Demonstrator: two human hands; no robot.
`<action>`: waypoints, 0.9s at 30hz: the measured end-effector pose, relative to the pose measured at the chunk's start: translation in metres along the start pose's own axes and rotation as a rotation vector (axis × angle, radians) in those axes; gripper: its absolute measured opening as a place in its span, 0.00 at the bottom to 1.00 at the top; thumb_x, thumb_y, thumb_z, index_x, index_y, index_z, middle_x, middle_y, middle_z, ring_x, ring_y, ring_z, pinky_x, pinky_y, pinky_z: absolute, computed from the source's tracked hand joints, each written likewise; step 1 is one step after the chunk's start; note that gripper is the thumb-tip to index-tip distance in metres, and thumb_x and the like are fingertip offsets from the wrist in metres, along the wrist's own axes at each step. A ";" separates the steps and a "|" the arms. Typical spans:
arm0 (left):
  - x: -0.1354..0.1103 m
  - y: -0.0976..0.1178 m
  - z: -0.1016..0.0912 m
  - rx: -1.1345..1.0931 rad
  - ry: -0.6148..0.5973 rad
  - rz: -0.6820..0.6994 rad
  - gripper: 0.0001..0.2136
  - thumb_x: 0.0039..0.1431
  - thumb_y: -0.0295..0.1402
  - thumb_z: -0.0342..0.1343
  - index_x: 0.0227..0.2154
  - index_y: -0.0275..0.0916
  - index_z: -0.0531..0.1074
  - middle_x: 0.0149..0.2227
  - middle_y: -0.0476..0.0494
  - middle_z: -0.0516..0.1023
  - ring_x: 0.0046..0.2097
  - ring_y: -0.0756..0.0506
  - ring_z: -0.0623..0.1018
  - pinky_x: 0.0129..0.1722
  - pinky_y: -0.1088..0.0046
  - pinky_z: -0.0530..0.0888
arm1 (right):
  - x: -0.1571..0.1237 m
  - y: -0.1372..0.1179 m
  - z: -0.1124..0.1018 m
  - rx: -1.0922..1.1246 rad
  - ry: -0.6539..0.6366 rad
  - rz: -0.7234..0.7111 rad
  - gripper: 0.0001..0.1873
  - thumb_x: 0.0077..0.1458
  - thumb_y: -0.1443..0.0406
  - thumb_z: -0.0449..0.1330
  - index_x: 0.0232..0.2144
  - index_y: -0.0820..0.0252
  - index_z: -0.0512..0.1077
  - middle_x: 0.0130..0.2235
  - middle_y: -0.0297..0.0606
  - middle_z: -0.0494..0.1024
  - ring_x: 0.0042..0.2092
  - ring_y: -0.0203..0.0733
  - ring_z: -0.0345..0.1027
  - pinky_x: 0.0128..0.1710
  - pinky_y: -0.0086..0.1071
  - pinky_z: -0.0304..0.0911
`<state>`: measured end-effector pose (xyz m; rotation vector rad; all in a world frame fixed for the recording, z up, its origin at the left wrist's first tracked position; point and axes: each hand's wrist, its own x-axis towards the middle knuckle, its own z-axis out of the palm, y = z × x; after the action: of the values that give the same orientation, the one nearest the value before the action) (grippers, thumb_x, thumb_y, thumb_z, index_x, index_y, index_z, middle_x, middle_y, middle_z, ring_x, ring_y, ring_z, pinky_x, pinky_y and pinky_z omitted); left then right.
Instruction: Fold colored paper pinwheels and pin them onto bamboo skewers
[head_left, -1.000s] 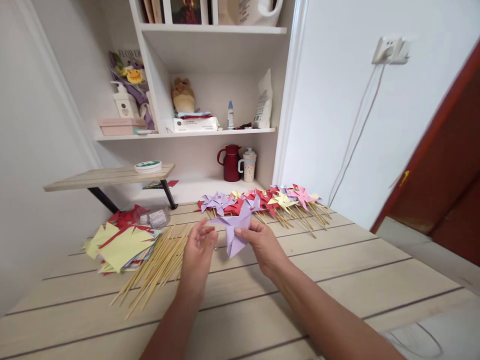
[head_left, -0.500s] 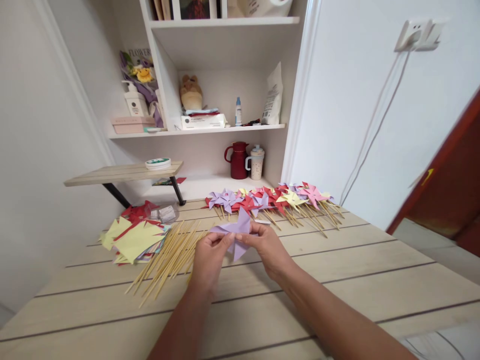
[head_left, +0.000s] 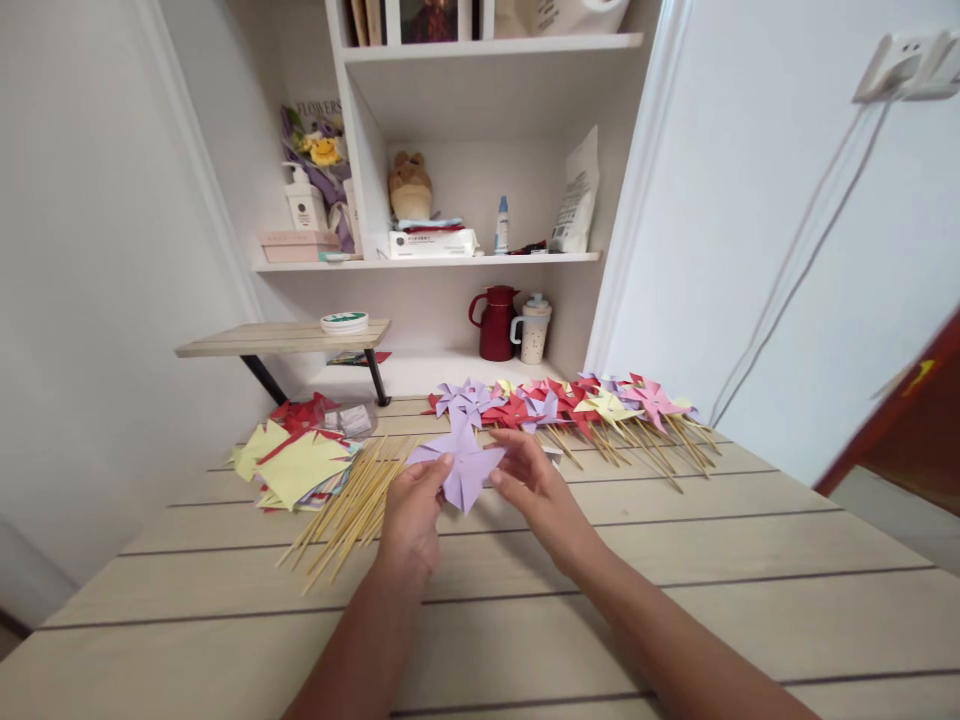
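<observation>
A purple paper pinwheel (head_left: 466, 468) with four pointed blades is held above the tabletop. My left hand (head_left: 409, 520) is closed on its left side, thumb on top. My right hand (head_left: 546, 505) is at the right blade with thumb and fingers apart, the thumb tip close to the blade's point; whether they touch is hard to tell. Bamboo sticks (head_left: 356, 515) lie loose just left of my left hand. Beyond them, a pile of cut paper sheets (head_left: 304, 468) shows yellow on top with red and other colours beneath.
Finished pinwheels on sticks (head_left: 585, 405) line the table's back edge. A small wooden riser (head_left: 277, 338) at the back left carries a round white container (head_left: 344, 322). A dark red jug (head_left: 496, 325) and a cup (head_left: 534, 330) stand in the shelf recess behind.
My right thumb and fingers have let go of the purple pinwheel and spread apart, while my left hand keeps hold. The camera view has turned slightly left.
</observation>
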<state>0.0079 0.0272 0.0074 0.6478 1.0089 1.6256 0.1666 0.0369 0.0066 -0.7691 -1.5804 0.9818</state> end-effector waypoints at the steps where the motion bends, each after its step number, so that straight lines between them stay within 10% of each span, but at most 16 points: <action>1: 0.001 0.001 -0.001 -0.029 0.003 -0.002 0.15 0.35 0.36 0.74 0.27 0.33 0.80 0.29 0.42 0.82 0.31 0.48 0.78 0.34 0.74 0.73 | -0.001 0.000 0.001 -0.086 -0.017 -0.066 0.24 0.55 0.63 0.61 0.55 0.50 0.67 0.54 0.40 0.72 0.54 0.48 0.67 0.55 0.45 0.62; 7: 0.001 0.001 -0.002 -0.137 -0.037 -0.070 0.15 0.37 0.34 0.74 0.29 0.33 0.80 0.33 0.40 0.83 0.32 0.49 0.79 0.33 0.75 0.74 | -0.004 0.003 0.007 -0.365 -0.003 -0.252 0.21 0.52 0.70 0.61 0.48 0.49 0.75 0.47 0.41 0.67 0.52 0.49 0.64 0.55 0.46 0.62; 15: -0.004 -0.001 0.003 -0.125 -0.038 -0.058 0.13 0.37 0.34 0.74 0.25 0.33 0.79 0.29 0.42 0.82 0.30 0.50 0.77 0.33 0.76 0.73 | -0.002 0.004 0.003 -0.352 0.134 -0.246 0.03 0.54 0.62 0.67 0.33 0.50 0.81 0.36 0.37 0.67 0.41 0.46 0.64 0.41 0.40 0.64; 27: -0.007 -0.005 0.007 -0.036 -0.053 -0.028 0.17 0.33 0.40 0.74 0.24 0.33 0.79 0.26 0.44 0.80 0.29 0.50 0.75 0.33 0.75 0.71 | -0.002 0.002 0.002 -0.279 0.165 -0.177 0.04 0.54 0.61 0.67 0.28 0.52 0.81 0.32 0.35 0.66 0.34 0.41 0.62 0.36 0.35 0.62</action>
<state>0.0185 0.0228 0.0072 0.6461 0.9446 1.5907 0.1648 0.0357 0.0038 -0.8606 -1.6273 0.5615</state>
